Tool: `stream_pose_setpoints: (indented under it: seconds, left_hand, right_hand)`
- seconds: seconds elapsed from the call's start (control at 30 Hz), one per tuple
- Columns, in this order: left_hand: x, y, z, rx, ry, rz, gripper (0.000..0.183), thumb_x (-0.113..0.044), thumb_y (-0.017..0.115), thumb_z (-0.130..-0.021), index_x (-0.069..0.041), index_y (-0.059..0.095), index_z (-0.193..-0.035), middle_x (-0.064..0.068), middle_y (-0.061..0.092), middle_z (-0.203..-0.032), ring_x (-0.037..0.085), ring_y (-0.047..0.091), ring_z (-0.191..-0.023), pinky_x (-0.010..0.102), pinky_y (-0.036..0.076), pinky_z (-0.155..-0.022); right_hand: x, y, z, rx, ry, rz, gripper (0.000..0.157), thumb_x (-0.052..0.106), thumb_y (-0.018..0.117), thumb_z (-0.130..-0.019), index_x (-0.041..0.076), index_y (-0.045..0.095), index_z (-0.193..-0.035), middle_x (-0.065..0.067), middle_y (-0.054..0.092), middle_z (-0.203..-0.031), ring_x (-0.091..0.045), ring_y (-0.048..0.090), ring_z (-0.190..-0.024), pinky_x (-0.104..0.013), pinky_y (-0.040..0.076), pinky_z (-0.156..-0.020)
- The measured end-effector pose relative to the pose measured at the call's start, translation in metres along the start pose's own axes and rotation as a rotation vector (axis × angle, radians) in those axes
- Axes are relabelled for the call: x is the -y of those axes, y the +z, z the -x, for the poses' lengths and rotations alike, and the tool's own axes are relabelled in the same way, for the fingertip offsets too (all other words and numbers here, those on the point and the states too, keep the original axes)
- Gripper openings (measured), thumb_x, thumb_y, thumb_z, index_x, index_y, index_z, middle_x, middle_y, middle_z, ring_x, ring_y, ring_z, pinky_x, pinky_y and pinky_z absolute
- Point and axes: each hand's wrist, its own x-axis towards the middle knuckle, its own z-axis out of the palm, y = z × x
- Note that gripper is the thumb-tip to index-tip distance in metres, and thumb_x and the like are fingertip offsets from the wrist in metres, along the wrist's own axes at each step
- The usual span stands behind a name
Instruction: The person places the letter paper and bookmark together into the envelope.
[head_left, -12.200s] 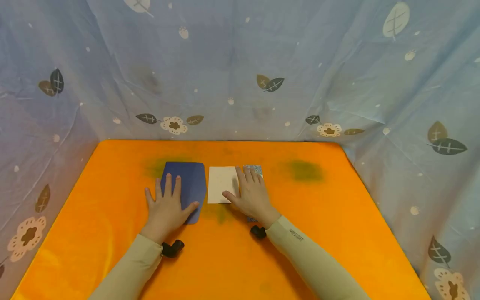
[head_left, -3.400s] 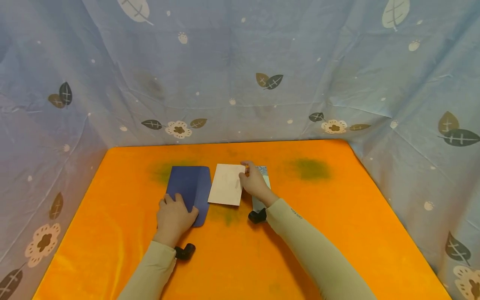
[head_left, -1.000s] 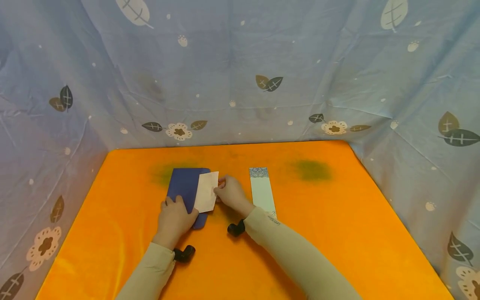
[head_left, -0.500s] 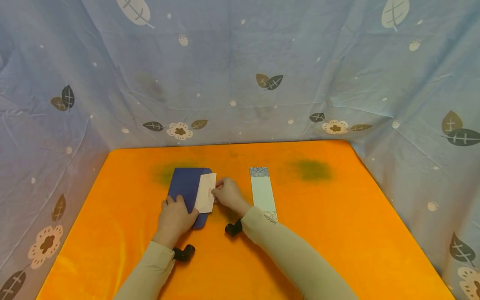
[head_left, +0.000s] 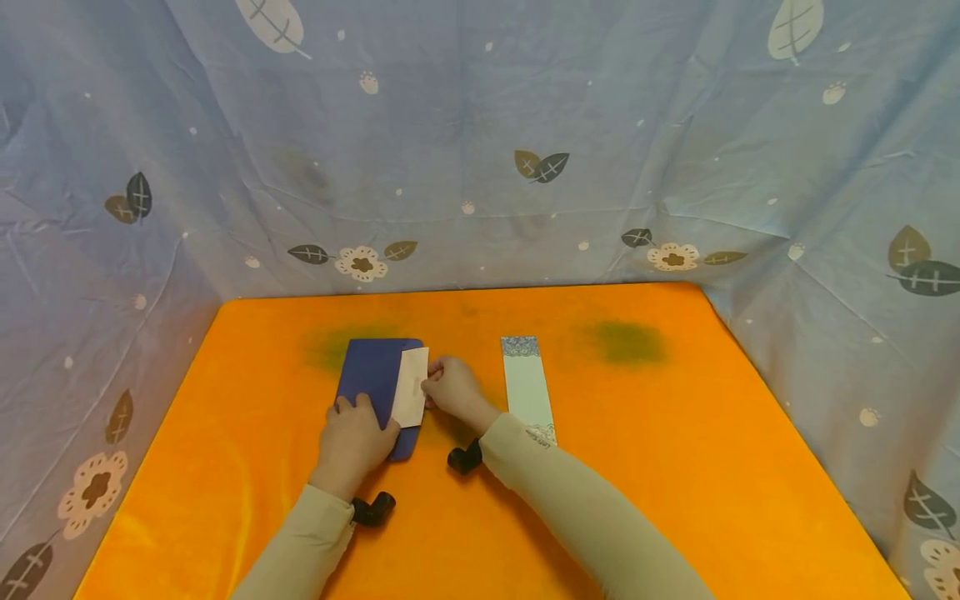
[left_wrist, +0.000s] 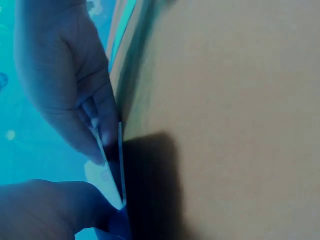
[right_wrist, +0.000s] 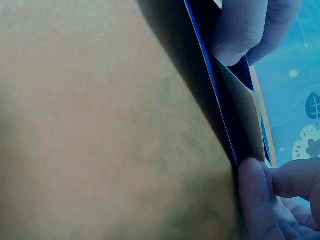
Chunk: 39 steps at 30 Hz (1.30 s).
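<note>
The card [head_left: 409, 388] was found partly inside the envelope [head_left: 372, 367], at its right-hand mouth. The right hand [head_left: 456, 390] pinched the card's outer edge between thumb and fingers. The left hand [head_left: 352, 437] held the envelope, fingers bent over it, thumb at the mouth. A strip [head_left: 528, 392] lay apart, to the right, on the orange bench [head_left: 712, 467].

We see mostly matt paper and cloth.
The blue rectangular envelope [head_left: 371, 367] looks to us like smooth, matt paper, as does the cream rectangular card [head_left: 408, 387]; the pale, pattern-ended strip [head_left: 528, 387] is smooth paper too. The orange cloth-covered bench [head_left: 675, 467] looks soft, faintly shiny; the printed blue-grey curtain [head_left: 465, 100] is creased, dull fabric.
</note>
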Motion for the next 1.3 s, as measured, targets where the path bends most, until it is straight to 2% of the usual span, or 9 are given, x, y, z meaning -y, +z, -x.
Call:
stream_pose_setpoints:
  seconds: [0.33,0.6,0.83,1.13,1.3]
  left_hand:
    - [-0.004,-0.001,0.003,-0.024,0.029,0.009,0.073,-0.037,0.058,-0.091,0.020,0.040,-0.132,0.049,0.033,-0.131,0.062,0.034,-0.122,0.064,0.041,-0.092]
    - [-0.001,0.003,0.005,-0.056,0.046,0.021,0.071,-0.037,0.059,-0.091,0.021,0.042,-0.130,0.049,0.034,-0.130,0.062,0.034,-0.123,0.064,0.040,-0.095]
    - [0.000,0.003,0.006,-0.091,0.063,0.027,0.068,-0.035,0.061,-0.090,0.021,0.045,-0.123,0.049,0.039,-0.123,0.061,0.038,-0.118,0.063,0.042,-0.092]
    - [0.001,0.002,0.005,-0.076,0.052,0.052,0.069,-0.036,0.060,-0.090,0.021,0.045,-0.126,0.048,0.037,-0.126,0.062,0.038,-0.119,0.064,0.041,-0.093]
    - [0.002,0.003,0.005,-0.074,0.046,0.052,0.067,-0.035,0.059,-0.090,0.021,0.045,-0.125,0.048,0.037,-0.126,0.061,0.037,-0.120,0.064,0.042,-0.092]
  right_hand:
    - [0.002,0.006,-0.006,0.006,-0.019,-0.021,0.021,0.007,0.066,-0.090,-0.002,0.057,-0.107,-0.006,0.063,-0.076,-0.019,0.066,-0.058,-0.026,0.055,-0.056]
    - [0.001,0.014,-0.013,0.032,-0.016,-0.129,0.022,0.003,0.066,-0.089,-0.004,0.057,-0.108,-0.009,0.065,-0.075,-0.020,0.066,-0.055,-0.028,0.056,-0.054]
    - [0.004,0.021,-0.013,-0.022,-0.014,-0.079,0.019,0.003,0.066,-0.088,-0.003,0.057,-0.105,-0.006,0.064,-0.069,-0.018,0.063,-0.050,-0.027,0.054,-0.050]
    - [0.008,0.028,-0.010,-0.048,-0.011,-0.037,0.017,0.005,0.066,-0.090,0.000,0.056,-0.103,-0.006,0.064,-0.066,-0.018,0.062,-0.051,-0.027,0.052,-0.050]
    - [0.011,0.028,-0.008,-0.053,0.004,-0.043,0.015,0.005,0.070,-0.087,0.001,0.057,-0.095,-0.007,0.063,-0.067,-0.019,0.063,-0.053,-0.027,0.053,-0.051]
